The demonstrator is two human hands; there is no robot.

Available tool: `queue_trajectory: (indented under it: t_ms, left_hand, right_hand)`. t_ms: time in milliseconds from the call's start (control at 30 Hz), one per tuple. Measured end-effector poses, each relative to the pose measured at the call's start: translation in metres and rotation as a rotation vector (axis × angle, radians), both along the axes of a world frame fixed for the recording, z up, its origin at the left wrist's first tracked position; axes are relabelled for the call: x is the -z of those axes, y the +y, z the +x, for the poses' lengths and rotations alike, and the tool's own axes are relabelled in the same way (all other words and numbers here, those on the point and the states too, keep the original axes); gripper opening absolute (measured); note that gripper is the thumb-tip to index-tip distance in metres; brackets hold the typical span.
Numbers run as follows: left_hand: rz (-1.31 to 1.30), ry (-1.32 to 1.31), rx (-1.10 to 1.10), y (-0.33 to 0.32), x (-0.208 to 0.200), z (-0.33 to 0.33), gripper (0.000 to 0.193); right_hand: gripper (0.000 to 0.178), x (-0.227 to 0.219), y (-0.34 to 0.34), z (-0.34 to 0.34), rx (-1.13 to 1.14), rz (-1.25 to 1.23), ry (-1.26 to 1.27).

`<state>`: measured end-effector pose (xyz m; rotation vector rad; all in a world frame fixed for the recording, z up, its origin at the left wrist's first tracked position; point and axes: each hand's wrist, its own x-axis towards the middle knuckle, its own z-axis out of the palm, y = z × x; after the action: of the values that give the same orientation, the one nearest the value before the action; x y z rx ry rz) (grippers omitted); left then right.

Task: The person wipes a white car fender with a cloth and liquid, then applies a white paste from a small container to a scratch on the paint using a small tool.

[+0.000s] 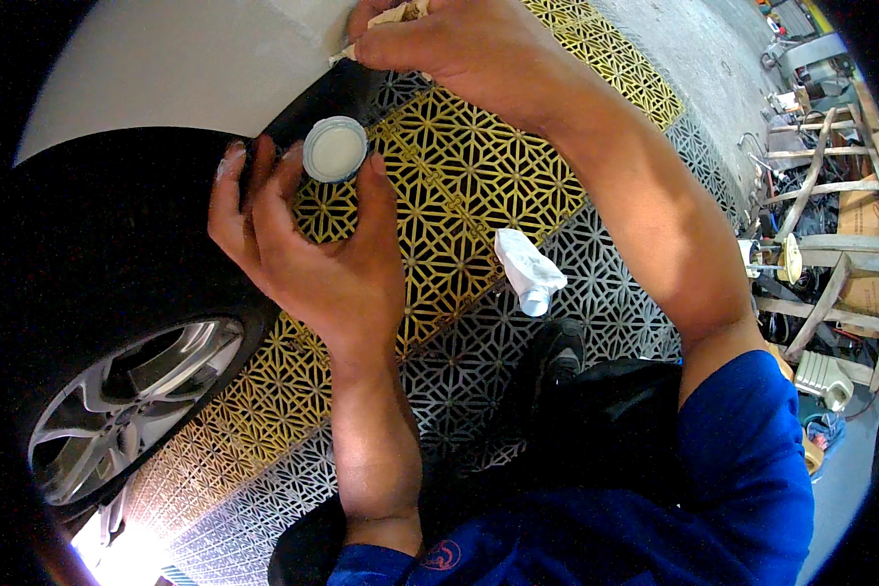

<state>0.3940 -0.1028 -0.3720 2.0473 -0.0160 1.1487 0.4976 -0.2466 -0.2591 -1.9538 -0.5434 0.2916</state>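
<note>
Between thumb and fingertips, my left hand [327, 269] holds a small round cap [336, 149] with a pale rim and whitish stuff inside. A white smear shows on one of its fingertips. At the upper edge, my right hand [435, 44] is closed on a crumpled beige cloth [400, 14], next to the lower edge of a light car body panel [195, 63]. Part of that hand and cloth lies outside the picture. On the floor between my arms lies a white, crumpled tube-like packet [527, 269].
At the left are the car's dark tyre [137, 254] and its silver alloy wheel [137, 410]. Yellow and grey lattice tiles [459, 186] cover the floor. Wooden racks [820, 244] with clutter stand at the right. A bright light [127, 552] glares at lower left.
</note>
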Motion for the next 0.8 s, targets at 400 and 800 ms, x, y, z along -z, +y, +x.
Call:
queue_trajectory:
  t_ms: [400, 800]
  left_hand:
    - [0.021, 0.014, -0.017, 0.001, -0.001, 0.000, 0.046]
    - [0.010, 0.027, -0.017, -0.001, -0.003, 0.000, 0.047]
  right_hand:
    - [0.023, 0.004, -0.001, 0.003, -0.001, 0.017, 0.029]
    - [0.023, 0.010, -0.005, 0.006, -0.020, 0.058, 0.040]
